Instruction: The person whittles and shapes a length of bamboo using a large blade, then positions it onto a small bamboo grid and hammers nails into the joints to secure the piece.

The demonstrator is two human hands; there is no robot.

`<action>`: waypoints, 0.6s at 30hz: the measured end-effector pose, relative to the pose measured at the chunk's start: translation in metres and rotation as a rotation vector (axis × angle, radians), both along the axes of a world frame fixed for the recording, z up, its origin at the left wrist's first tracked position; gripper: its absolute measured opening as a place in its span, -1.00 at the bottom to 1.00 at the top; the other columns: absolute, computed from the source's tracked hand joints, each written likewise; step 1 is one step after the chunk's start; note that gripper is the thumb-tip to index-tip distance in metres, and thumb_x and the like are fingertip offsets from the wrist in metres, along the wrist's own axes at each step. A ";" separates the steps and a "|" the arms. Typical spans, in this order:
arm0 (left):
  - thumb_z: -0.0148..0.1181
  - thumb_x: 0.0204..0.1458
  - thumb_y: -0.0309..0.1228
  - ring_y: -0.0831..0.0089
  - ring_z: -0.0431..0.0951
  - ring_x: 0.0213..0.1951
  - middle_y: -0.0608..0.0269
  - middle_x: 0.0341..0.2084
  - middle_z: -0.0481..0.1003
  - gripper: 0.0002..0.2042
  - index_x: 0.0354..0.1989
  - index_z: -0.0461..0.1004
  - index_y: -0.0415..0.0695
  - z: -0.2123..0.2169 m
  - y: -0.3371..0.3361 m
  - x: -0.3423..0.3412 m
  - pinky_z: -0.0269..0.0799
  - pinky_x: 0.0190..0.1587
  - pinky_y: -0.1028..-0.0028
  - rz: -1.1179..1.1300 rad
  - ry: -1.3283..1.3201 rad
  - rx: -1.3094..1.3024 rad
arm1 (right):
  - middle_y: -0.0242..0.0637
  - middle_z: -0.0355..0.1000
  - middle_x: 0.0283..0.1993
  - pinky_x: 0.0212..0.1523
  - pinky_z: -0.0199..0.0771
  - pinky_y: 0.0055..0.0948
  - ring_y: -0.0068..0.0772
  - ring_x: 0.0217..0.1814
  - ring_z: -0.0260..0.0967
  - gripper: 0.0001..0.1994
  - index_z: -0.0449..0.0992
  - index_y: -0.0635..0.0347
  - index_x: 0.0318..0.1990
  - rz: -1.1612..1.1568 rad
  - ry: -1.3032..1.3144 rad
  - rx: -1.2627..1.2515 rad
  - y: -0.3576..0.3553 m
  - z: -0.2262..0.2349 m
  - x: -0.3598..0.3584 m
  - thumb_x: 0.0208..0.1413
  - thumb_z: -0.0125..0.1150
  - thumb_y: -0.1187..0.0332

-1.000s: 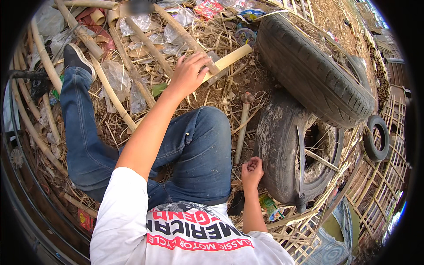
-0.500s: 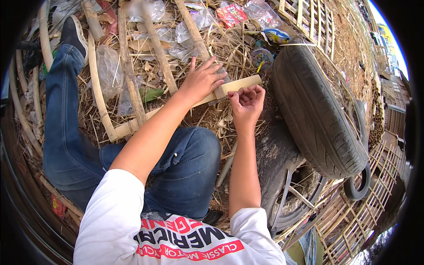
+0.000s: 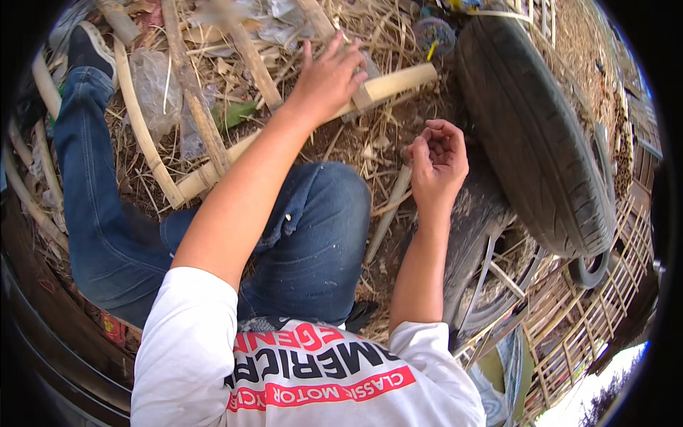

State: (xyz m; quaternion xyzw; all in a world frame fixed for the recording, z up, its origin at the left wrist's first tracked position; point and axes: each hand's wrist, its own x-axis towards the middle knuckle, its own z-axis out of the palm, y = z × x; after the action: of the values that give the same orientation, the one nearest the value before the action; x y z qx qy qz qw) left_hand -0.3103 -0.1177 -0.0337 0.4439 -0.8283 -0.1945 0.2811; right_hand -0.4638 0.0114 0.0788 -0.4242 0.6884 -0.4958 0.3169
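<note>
Right hand (image 3: pixel 440 160), half-curled, contents indeterminable, has withdrawn from the bamboo crosspiece (image 3: pixel 402 82), apparently leaving the left hand (image 3: pixel 324 85) alone, fingers spread, steadying the pole (image 3: pixel 316 18).

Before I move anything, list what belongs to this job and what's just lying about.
Probably the job's: split-bamboo crosspiece; bamboo poles, one under the left hand; hammer-like tool near the right hand.

Apparently just lying about: upper black tyre; clear plastic bag; green leaf.
</note>
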 end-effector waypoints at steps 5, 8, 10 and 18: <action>0.06 0.17 -0.30 -0.03 0.34 0.07 -0.12 -0.11 0.42 -0.75 -0.14 0.37 -0.23 0.005 -0.001 -0.002 0.17 0.14 0.08 -0.003 0.000 -0.271 | -0.27 0.41 -0.41 -0.43 0.39 -0.58 -0.57 -0.48 0.34 -0.82 0.43 0.29 -0.19 0.014 0.464 0.350 0.165 0.026 -0.004 0.03 0.09 0.65; 0.02 0.19 -0.27 -0.12 0.22 0.23 -0.18 0.09 0.36 -0.65 0.05 0.35 -0.24 0.013 0.000 -0.004 0.03 0.29 0.02 -0.102 0.064 0.168 | 0.00 0.41 -0.18 -0.32 0.47 -0.08 0.16 -0.27 0.43 -0.72 0.43 0.27 -0.14 0.185 0.493 0.665 0.240 0.014 0.004 -0.07 0.14 0.65; 0.01 0.20 -0.28 -0.13 0.23 0.22 -0.18 0.08 0.36 -0.65 0.07 0.34 -0.24 0.015 0.002 -0.004 0.08 0.28 0.05 -0.066 -0.007 0.019 | 0.03 0.39 -0.20 -0.33 0.47 -0.24 -0.01 -0.32 0.45 -0.74 0.43 0.30 -0.12 0.186 0.601 0.842 0.259 0.013 0.013 -0.02 0.12 0.63; -0.02 0.22 -0.27 -0.10 0.13 0.30 -0.13 0.20 0.29 -0.65 0.09 0.35 -0.20 0.017 0.000 -0.002 0.07 0.30 0.08 -0.068 -0.023 0.048 | 0.03 0.41 -0.22 -0.30 0.45 -0.18 0.08 -0.30 0.44 -0.78 0.47 0.31 -0.08 -0.048 0.605 0.643 0.284 -0.092 0.004 0.09 0.14 0.54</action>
State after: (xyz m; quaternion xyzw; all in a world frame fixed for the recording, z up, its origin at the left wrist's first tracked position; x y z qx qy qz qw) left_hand -0.3122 -0.1180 -0.0171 0.4242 -0.8413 -0.2187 0.2538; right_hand -0.4596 0.2953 -0.0133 -0.4139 0.8790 -0.1170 0.2057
